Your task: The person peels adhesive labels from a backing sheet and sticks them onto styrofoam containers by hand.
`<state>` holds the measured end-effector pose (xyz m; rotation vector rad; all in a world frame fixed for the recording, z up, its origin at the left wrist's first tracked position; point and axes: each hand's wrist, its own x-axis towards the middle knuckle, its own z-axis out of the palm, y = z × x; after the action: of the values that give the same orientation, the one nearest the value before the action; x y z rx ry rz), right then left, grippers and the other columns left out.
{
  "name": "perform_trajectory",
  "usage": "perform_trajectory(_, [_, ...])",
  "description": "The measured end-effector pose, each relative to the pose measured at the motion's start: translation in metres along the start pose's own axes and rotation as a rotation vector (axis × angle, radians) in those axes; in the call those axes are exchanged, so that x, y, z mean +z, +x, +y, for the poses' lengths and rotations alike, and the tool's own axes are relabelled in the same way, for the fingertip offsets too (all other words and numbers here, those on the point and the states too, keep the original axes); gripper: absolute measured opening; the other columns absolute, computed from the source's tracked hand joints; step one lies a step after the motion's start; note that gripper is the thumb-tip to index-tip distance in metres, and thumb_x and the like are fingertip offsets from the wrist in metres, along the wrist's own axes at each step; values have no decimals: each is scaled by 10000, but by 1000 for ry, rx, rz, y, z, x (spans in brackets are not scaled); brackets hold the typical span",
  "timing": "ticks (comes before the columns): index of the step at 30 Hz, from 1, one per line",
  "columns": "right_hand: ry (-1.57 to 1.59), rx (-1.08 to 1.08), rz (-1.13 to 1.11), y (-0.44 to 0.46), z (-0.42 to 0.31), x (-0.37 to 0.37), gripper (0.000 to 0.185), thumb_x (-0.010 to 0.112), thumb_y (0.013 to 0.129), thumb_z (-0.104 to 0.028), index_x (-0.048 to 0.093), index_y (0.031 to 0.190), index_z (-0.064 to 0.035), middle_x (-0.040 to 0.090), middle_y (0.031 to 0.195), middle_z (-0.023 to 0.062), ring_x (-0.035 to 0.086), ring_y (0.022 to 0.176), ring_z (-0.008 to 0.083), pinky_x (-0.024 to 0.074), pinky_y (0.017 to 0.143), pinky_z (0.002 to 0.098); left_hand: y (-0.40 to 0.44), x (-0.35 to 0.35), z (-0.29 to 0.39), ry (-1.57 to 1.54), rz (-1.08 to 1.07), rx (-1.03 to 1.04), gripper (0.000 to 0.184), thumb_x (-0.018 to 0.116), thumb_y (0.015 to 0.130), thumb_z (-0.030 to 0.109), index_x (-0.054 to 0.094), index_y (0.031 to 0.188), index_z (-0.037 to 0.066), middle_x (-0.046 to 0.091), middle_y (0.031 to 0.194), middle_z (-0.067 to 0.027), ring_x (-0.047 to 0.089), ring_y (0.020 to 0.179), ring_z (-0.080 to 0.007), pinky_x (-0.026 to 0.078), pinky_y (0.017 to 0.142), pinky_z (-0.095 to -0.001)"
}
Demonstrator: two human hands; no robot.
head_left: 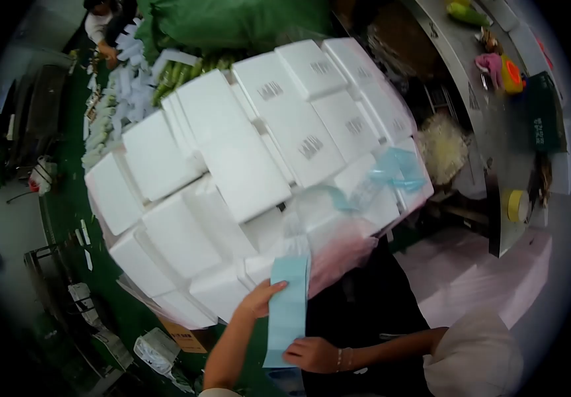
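Cropped sleeve [474, 360], left grip [257, 301] and right grip [315, 355] clasping blue strip [287, 317], fingers [279, 286] half-hidden

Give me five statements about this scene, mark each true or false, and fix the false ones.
1. The left hand holds the light-blue strip. True.
2. Only one hand touches the strip. False: the right hand is on its lower part too.
3. A green sack lies beyond the boxes. True.
4. Every box is unmarked. False: several white boxes bear printed marks.
5. A bracelet shows on the right wrist. True.
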<state>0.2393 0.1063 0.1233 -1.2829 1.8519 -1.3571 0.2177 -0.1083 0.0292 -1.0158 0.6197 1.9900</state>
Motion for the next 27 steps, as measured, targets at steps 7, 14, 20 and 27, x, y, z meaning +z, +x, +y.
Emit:
perform_trajectory(7, [617, 130, -183, 19, 12, -15, 341, 610, 821, -184, 540, 1106, -11, 554, 1017, 121, 569, 926, 284, 497, 800, 355, 6, -24, -12, 607, 266, 72, 325, 614, 798, 23, 599, 1118, -28, 659, 1009, -123, 650, 911, -195, 531, 767, -336])
perform_trajectory(14, [444, 82, -152, 145, 154, -66, 494, 484, 924, -449, 587, 1073, 11, 595, 954, 177, 570, 955, 350, 434, 888, 407, -69, 51, 9, 1370, 185, 281, 181, 580, 671, 71, 610, 836, 4, 612, 804, -208, 569, 834, -433, 472, 702, -444])
perform_trajectory(20, [350, 412, -1154, 118, 196, -78, 917, 166, 893, -732, 640, 1117, 20, 592, 1214, 225, 530, 1139, 358, 362, 1004, 420, -182, 22, 0, 1283, 692, 395, 405, 492, 853, 164, 588, 1205, -11, 529, 833, -113, 508, 717, -208, 437, 691, -363])
perform_trajectory(27, [302, 417, -1114, -28, 300, -162, 434, 682, 790, -404, 677, 972, -10, 672, 925, 165, 623, 854, 266, 467, 785, 381, -203, -76, 25, 1530, 1183, 210, 197, 498, 684, -6, 624, 835, -22, 606, 696, -199, 600, 655, -324, 475, 624, -359])
